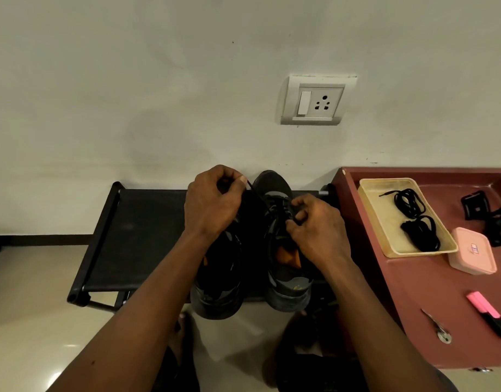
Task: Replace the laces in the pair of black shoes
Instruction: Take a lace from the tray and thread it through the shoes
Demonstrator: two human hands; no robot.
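Note:
Two black shoes stand side by side on a black fabric rack [136, 236], toes toward the wall. My left hand [212, 202] hovers over the left shoe [218, 290] and pinches one end of a black lace [256, 195] that runs taut down to the right shoe [286, 275]. My right hand [314, 227] pinches the lace at the right shoe's eyelets. A cream tray [376, 222] on the maroon table holds two bundles of black laces [413, 219].
The maroon table [413, 306] stands right of the rack with a pink lidded box [471, 251], a pink highlighter [489, 315], small scissors [437, 326] and black clips [489, 219]. A wall socket [317, 100] sits above. My bare feet show below the rack.

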